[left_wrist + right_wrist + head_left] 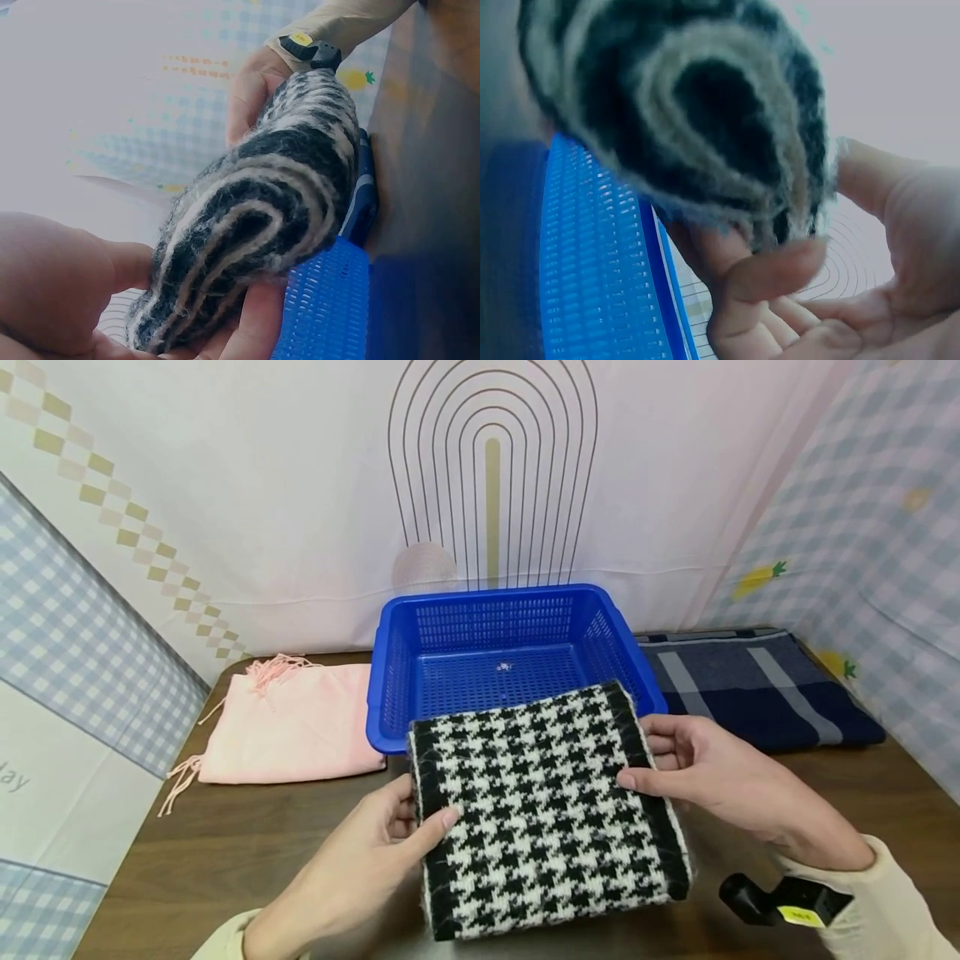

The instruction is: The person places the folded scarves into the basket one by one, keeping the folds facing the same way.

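Observation:
A folded black-and-white houndstooth scarf [543, 802] is held flat above the table, its far edge over the near rim of the blue basket [397, 643]. My left hand [382, 852] grips its left edge, thumb on top and fingers underneath. My right hand [705, 768] grips the right edge the same way. The left wrist view shows the scarf's rolled layers [262, 225] end-on, with the thumb [67, 285] beside them. In the right wrist view the scarf's folded end [682, 112] sits above my curled fingers [772, 277], next to the basket wall [600, 270].
A folded pink fringed scarf [288, 727] lies left of the basket. A folded navy scarf with grey stripes [757, 685] lies to its right. The brown table [225, 860] is enclosed by patterned backdrop panels [75, 652]. A black wrist camera mount [783, 902] shows at lower right.

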